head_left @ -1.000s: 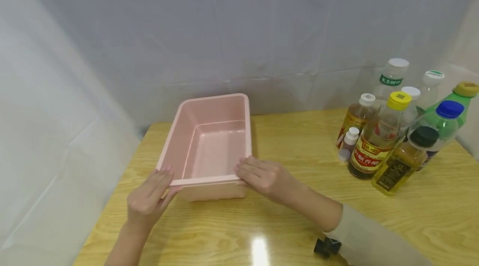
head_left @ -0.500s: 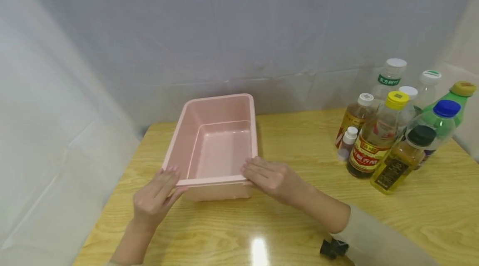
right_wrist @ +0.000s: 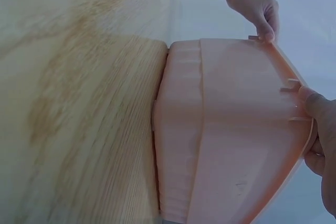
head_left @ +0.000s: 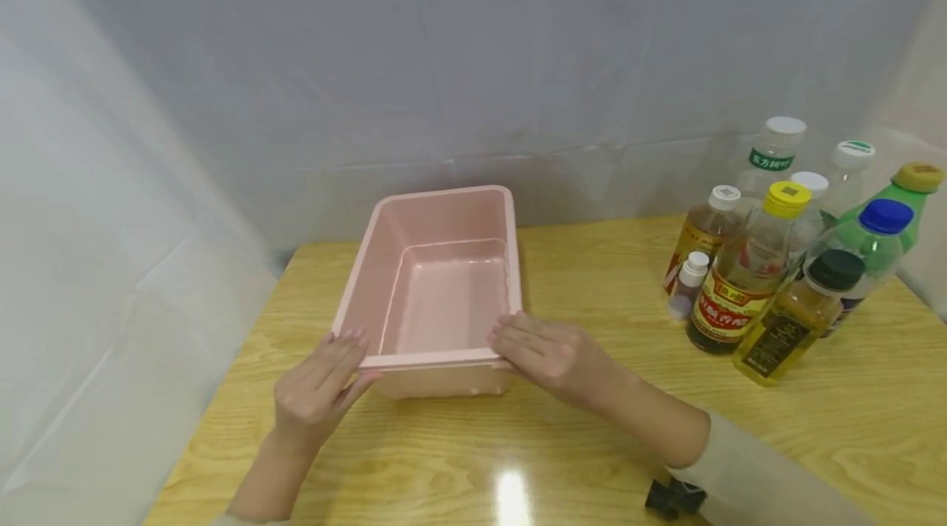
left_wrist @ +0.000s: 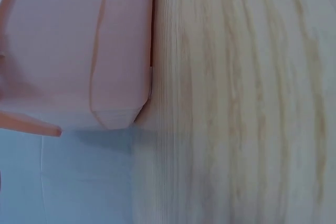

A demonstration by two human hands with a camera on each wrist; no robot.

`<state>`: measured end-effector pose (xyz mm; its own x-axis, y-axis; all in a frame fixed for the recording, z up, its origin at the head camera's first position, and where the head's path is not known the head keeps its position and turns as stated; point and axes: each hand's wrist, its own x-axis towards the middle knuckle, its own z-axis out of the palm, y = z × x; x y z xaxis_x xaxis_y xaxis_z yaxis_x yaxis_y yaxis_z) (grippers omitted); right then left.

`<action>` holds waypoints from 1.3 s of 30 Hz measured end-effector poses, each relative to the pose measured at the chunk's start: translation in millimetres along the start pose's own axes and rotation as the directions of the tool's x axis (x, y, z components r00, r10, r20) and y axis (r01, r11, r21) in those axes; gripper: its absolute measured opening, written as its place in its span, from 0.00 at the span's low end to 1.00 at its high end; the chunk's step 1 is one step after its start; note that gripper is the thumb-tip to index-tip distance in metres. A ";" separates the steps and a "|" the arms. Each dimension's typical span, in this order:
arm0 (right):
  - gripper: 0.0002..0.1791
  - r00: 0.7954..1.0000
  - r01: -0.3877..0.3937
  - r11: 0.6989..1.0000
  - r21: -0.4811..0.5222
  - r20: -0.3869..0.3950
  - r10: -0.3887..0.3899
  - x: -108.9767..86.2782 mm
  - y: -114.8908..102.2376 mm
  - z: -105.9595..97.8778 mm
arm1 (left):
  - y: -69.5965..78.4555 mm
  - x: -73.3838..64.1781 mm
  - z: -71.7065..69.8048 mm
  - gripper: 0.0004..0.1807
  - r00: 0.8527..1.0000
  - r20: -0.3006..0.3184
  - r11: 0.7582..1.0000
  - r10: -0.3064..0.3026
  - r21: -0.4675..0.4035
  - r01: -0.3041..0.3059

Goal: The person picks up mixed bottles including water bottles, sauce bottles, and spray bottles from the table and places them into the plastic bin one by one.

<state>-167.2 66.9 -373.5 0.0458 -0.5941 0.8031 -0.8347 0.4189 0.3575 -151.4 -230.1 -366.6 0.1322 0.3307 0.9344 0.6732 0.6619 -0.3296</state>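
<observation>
A pink plastic basin (head_left: 451, 304), rectangular with a rolled rim, stands on the wooden table with nothing inside it. At its near left corner my left hand (head_left: 314, 394) grips the rim, fingers over the top and thumb beneath. My right hand (head_left: 551, 357) holds the near right corner in the same way. In the right wrist view, the basin's outer wall (right_wrist: 236, 108) shows with its base on the tabletop, and a thumb (right_wrist: 313, 100) presses under the rim. The left wrist view shows the basin's wall (left_wrist: 79, 40) and little of the hand.
Several bottles cluster at the right: a yellow-capped sauce bottle (head_left: 740, 288), an oil bottle with a dark cap (head_left: 784, 333), a small white-capped bottle (head_left: 688, 283) and a green bottle (head_left: 906, 205). A black clip (head_left: 675, 499) sits by the right sleeve. Pale sheeting (head_left: 473, 57) hangs behind the table.
The basin has slid to the right along the table, both hands moving with it and keeping their hold on the near corners. The bottles stand where they were.
</observation>
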 end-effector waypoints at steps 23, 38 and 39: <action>0.14 0.995 0.022 1.000 0.001 -0.097 -0.022 -12.3 4.8 -15.7 | 10.8 7.0 8.6 0.20 0.999 0.042 0.996 0.006 -0.092 -0.002; 0.15 0.994 0.027 1.000 0.009 -0.102 -0.026 -21.8 8.4 -29.6 | 19.0 9.8 15.1 0.17 0.998 0.062 0.989 0.020 -0.151 -0.011; 0.15 0.994 0.027 1.000 0.012 -0.102 -0.026 -22.6 8.7 -30.6 | 19.4 9.7 15.9 0.17 0.998 0.061 0.988 0.023 -0.154 -0.014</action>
<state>-158.7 104.9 -373.9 0.1230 -0.5320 0.8377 -0.8394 0.3945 0.3738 -148.6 -203.3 -366.2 0.1031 0.3865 0.9165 0.7756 0.5456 -0.3174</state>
